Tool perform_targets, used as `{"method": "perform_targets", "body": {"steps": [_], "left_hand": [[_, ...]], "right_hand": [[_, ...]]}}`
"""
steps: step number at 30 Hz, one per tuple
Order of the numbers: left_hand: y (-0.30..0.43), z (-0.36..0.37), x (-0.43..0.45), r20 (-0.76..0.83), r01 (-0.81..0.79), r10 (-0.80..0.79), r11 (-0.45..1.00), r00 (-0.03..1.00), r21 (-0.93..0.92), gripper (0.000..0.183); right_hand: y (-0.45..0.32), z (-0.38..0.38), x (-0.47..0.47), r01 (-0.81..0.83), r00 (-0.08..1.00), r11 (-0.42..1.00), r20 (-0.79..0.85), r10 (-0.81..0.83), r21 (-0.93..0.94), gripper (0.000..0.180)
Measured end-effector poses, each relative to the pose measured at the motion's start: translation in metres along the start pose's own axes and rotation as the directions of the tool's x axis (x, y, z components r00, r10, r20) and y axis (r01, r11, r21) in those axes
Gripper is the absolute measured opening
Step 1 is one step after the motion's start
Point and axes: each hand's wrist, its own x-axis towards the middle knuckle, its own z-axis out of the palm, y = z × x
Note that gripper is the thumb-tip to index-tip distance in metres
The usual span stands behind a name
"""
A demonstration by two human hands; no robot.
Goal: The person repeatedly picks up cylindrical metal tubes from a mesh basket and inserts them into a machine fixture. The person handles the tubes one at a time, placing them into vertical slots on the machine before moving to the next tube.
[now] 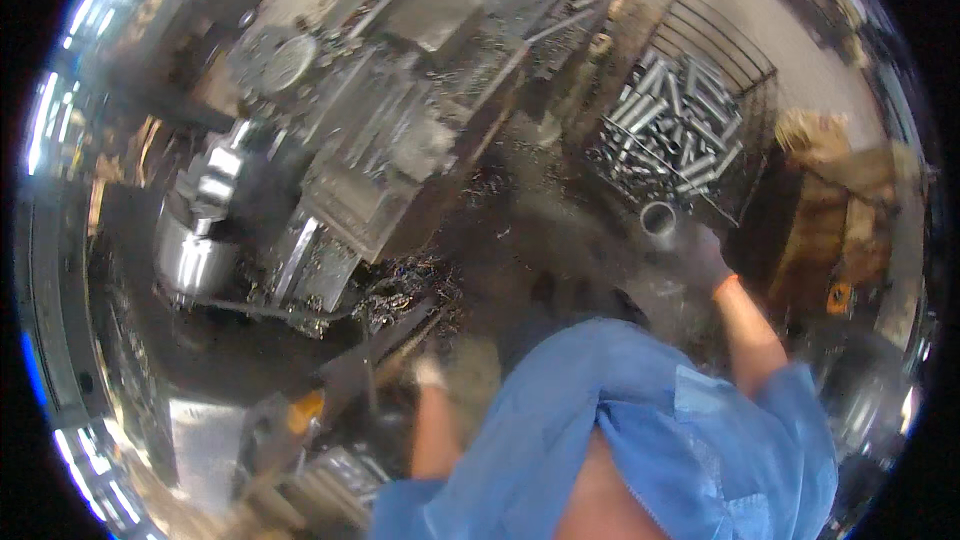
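Note:
A short metal tube (663, 235) is in my gloved right hand (699, 259), its round open end facing up towards me. Just beyond it stands a wire basket (724, 52) heaped with cut metal tubes (694, 116). My left hand (427, 366) hangs low beside the front edge of a lathe, near a pile of metal chips (409, 289). It wears a pale glove and is blurred; whether it touches or holds anything cannot be made out.
The lathe's chuck (196, 247) with shiny stepped jaws is at the left, facing the carriage (382, 157). Brown cardboard or sacking (832, 217) stands to the right of the basket. Dark, chip-strewn floor (517, 240) lies between the lathe and the basket.

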Motion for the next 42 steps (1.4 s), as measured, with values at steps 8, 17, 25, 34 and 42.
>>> {"method": "perform_targets", "body": {"steps": [8,17,25,34,42], "left_hand": [[-0.074,-0.036,-0.073,-0.738,0.358,-0.54,0.836,0.405,-0.415,0.062],[-0.051,-0.126,-0.047,-0.944,0.168,-0.117,0.984,0.308,-0.067,0.083],[0.045,-0.177,-0.057,-0.844,0.081,-0.482,0.875,0.235,-0.477,0.077],[0.274,-0.338,0.061,-0.887,0.048,0.357,0.921,0.294,0.386,0.092],[0.304,-0.481,0.089,-0.647,-0.078,0.515,0.812,0.562,0.579,0.078]], "right_hand": [[-0.216,-0.024,0.158,0.624,0.771,0.751,-0.011,-0.637,0.217,0.05],[-0.327,-0.007,0.276,0.789,0.431,0.423,0.088,-0.898,0.445,0.054],[-0.339,-0.103,0.354,0.839,0.327,0.492,0.505,-0.799,0.235,0.052],[-0.498,-0.137,0.397,0.913,0.244,0.253,0.067,-0.967,0.321,0.039],[-0.64,-0.074,0.411,0.994,0.066,0.023,0.406,-0.911,-0.11,0.054]]}}
